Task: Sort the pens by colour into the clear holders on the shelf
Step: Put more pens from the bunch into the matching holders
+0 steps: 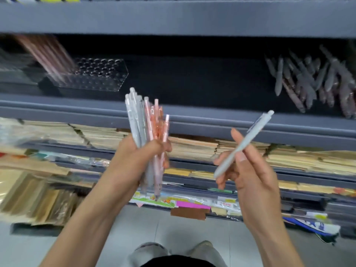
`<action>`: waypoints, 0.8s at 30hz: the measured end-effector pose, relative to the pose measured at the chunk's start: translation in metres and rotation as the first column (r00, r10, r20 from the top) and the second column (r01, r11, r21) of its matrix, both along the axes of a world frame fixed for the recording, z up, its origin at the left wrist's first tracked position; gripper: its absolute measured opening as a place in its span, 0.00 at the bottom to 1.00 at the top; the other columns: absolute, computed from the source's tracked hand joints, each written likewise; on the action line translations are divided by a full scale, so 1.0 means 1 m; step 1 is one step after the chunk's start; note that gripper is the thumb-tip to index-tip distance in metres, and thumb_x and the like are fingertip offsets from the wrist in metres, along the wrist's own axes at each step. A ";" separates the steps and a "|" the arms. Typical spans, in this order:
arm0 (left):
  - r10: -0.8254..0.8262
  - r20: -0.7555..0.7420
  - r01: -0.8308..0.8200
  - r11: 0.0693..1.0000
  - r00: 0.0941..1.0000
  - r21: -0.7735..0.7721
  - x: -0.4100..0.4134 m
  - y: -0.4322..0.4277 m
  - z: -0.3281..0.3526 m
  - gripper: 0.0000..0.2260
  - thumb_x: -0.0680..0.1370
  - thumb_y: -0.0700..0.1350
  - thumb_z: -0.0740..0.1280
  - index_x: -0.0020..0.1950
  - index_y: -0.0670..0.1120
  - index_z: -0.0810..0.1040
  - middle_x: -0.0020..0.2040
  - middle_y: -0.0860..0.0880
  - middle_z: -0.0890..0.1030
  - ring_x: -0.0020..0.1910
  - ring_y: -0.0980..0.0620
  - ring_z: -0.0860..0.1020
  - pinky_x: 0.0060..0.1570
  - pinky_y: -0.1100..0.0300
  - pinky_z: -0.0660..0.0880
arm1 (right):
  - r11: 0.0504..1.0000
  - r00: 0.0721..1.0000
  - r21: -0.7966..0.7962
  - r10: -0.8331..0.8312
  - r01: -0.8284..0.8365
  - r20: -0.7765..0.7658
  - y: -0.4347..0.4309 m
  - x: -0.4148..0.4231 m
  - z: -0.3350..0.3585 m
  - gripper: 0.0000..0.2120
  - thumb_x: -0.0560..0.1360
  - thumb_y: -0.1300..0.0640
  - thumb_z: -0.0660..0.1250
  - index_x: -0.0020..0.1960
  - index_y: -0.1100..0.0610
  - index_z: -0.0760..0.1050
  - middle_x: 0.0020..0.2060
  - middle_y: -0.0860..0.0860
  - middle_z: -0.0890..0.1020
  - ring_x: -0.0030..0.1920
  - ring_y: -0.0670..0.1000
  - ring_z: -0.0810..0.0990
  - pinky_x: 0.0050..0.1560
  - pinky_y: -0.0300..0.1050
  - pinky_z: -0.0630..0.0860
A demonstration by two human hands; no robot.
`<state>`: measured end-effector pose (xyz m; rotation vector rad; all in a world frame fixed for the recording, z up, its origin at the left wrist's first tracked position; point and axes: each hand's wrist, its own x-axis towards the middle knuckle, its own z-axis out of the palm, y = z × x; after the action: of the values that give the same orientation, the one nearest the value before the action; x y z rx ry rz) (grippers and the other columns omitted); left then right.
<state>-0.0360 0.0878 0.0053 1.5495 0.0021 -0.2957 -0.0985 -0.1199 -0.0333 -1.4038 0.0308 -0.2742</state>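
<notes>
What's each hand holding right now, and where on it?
The left hand grips the pen bundle around its middle; the right hand pinches a grey pen near its middle.

The left hand (134, 160) gripped a bundle (140, 120) upright, and the right hand (248, 176), raised beside it, pinched a grey pen (248, 139) in its fingertips.

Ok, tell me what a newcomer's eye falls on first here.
First, the mixed bunch of grey and pink plastic pens gripped upright in the left hand, at centre. Next, the single pale grey pen held in the right hand, pointing up and right. Behind, on the dark shelf, a clear plastic holder with blurred pink pens stands at left, and a cluster of grey pens at right.
</notes>
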 end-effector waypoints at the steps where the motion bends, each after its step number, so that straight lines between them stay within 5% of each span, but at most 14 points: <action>1: 0.042 -0.007 -0.043 0.999 0.999 -0.030 -0.007 0.016 -0.005 0.10 0.61 0.50 0.74 0.41 0.55 0.85 0.36 0.46 0.82 0.31 0.51 0.79 0.32 0.58 0.78 | 1.000 1.000 -0.015 0.027 -0.028 -0.014 0.011 -0.002 -0.001 0.20 0.78 0.45 0.60 0.70 0.41 0.71 0.40 0.53 0.82 0.34 0.49 0.78 0.33 0.39 0.76; 5: 0.233 -0.061 -0.239 0.964 0.971 -0.120 -0.035 0.085 -0.021 0.06 0.61 0.47 0.72 0.37 0.52 0.84 0.33 0.45 0.78 0.29 0.49 0.76 0.29 0.57 0.75 | 0.998 0.995 -0.019 0.059 -0.061 -0.079 0.067 -0.005 0.000 0.17 0.80 0.49 0.56 0.67 0.38 0.72 0.32 0.48 0.74 0.31 0.46 0.70 0.30 0.36 0.70; 9: 0.376 -0.112 -0.388 0.914 0.920 -0.117 -0.056 0.157 -0.027 0.07 0.59 0.49 0.72 0.36 0.51 0.84 0.33 0.45 0.79 0.29 0.50 0.76 0.28 0.58 0.74 | 0.972 0.977 0.194 0.161 -0.133 -0.139 0.142 -0.007 0.004 0.16 0.78 0.49 0.61 0.65 0.43 0.76 0.31 0.48 0.71 0.27 0.47 0.63 0.26 0.39 0.64; 14: 0.470 -0.161 -0.491 0.863 0.868 -0.123 -0.073 0.237 -0.030 0.07 0.62 0.42 0.71 0.39 0.45 0.82 0.33 0.43 0.78 0.27 0.48 0.77 0.26 0.58 0.74 | 0.935 0.941 0.285 0.272 -0.210 -0.200 0.236 -0.011 0.008 0.16 0.70 0.51 0.68 0.58 0.46 0.81 0.38 0.55 0.81 0.24 0.49 0.71 0.25 0.40 0.67; 18: 0.493 -0.156 -0.510 0.854 0.856 -0.101 -0.078 0.294 -0.026 0.05 0.64 0.42 0.70 0.34 0.52 0.84 0.32 0.44 0.79 0.27 0.49 0.77 0.27 0.57 0.74 | 0.895 0.899 0.344 0.372 -0.283 -0.230 0.296 -0.008 0.009 0.13 0.71 0.54 0.67 0.53 0.56 0.82 0.42 0.61 0.84 0.30 0.54 0.80 0.31 0.42 0.78; 21: 0.513 -0.174 -0.534 0.840 0.840 -0.100 -0.076 0.330 -0.027 0.05 0.59 0.46 0.73 0.34 0.53 0.85 0.30 0.46 0.79 0.27 0.49 0.78 0.27 0.57 0.75 | 0.910 0.888 0.273 0.381 -0.312 -0.257 0.333 0.000 0.009 0.12 0.76 0.51 0.61 0.52 0.53 0.82 0.44 0.61 0.85 0.34 0.55 0.81 0.38 0.46 0.79; 24: 0.501 -0.186 -0.529 0.836 0.845 -0.150 -0.064 0.361 -0.029 0.10 0.56 0.48 0.75 0.36 0.53 0.84 0.33 0.45 0.80 0.29 0.49 0.78 0.28 0.57 0.76 | 0.940 0.889 0.076 0.339 -0.332 -0.309 0.366 0.016 0.013 0.13 0.76 0.44 0.59 0.51 0.44 0.80 0.41 0.55 0.85 0.33 0.44 0.75 0.39 0.45 0.73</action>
<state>-0.1000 0.4487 -0.0233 1.2700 0.4863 0.0305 -0.0823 0.2456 -0.0207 -1.3931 0.0550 0.2435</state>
